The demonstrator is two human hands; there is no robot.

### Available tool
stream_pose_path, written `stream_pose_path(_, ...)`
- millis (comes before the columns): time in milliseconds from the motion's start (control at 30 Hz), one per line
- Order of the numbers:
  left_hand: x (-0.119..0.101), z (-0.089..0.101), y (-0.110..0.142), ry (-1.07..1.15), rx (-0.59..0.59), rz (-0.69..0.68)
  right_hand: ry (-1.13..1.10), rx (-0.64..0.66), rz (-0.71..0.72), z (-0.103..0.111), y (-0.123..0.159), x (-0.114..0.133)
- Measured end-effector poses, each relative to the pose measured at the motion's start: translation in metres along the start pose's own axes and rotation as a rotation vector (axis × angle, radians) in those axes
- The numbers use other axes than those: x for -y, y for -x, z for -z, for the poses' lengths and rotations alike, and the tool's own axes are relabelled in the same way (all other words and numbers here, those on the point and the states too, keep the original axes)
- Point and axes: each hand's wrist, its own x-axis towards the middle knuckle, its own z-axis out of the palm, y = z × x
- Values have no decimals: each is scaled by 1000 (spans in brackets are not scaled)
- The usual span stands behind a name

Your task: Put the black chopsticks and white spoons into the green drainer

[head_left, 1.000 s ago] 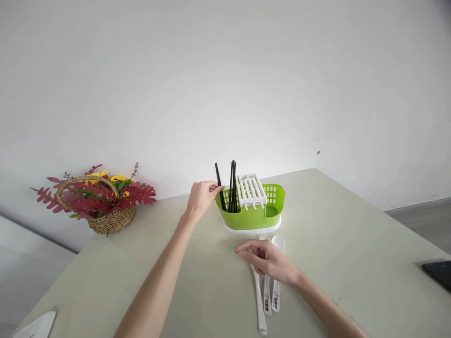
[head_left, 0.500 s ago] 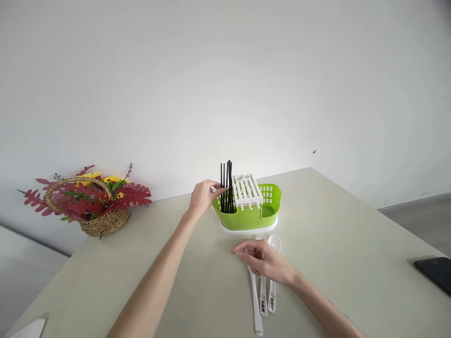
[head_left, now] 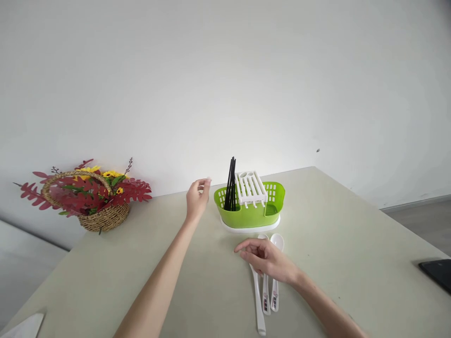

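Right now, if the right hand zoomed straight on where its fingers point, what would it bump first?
Probably the left forearm, which crosses the right hand's line over the table, though their heights are hard to compare.

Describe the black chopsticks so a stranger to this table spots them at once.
On the pale table, find the bright green basket, standing near the wall. In the basket's left end, beside the white slotted rack, the black chopsticks lean together in a near-upright bundle. Thin and dark, they rise above the rack and are the only black things in the basket.
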Motion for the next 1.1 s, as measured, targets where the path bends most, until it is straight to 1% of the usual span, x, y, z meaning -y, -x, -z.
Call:
stream_pose_path(100, 24, 10, 13, 163, -160, 158, -6, -7, -10, 1, 1, 1)
stream_pose_path(133, 33, 13, 19, 214, -190, 209, -10, -13, -11, 2, 1, 2)
stream_pose_path(200, 50, 20, 36, 290, -194, 286, -27, -32, -7, 4, 3, 3)
stream_pose_path(267, 63, 26, 57, 314, -162, 319, -57, -62, 2, 7, 4, 4)
stream_pose_path(367, 73, 36, 87, 337, -71, 334, -136, -106, 8, 11, 5, 2)
stream_pose_path(467, 74, 47, 108, 317, 31, 330, -188, -142, 0, 16, 5, 3)
stream_pose_path(533, 72, 53, 117, 286, 87, 334, -149, -165, 5, 23, 6, 7)
stream_pose_path(633, 66, 58, 124, 257, 139, 356, 18, -189, 4, 37, 12, 17)
stream_pose_path(733, 64, 56, 126, 242, 171, 353, 309, -225, -16, 52, 22, 25)
stream_pose_path(833, 64, 53, 126, 210, 212, 309, 611, -319, 12, 66, 32, 25)
stream_pose_path(900, 65, 52, 126, 184, 239, 287, 766, -367, 28, 74, 37, 21)
stream_pose_path(1000, 65, 52, 127, 160, 265, 270, 912, -370, -12, 86, 43, 12)
stream_pose_path(1100, 67, 52, 127, 162, 270, 258, 928, -301, -97, 95, 45, 4)
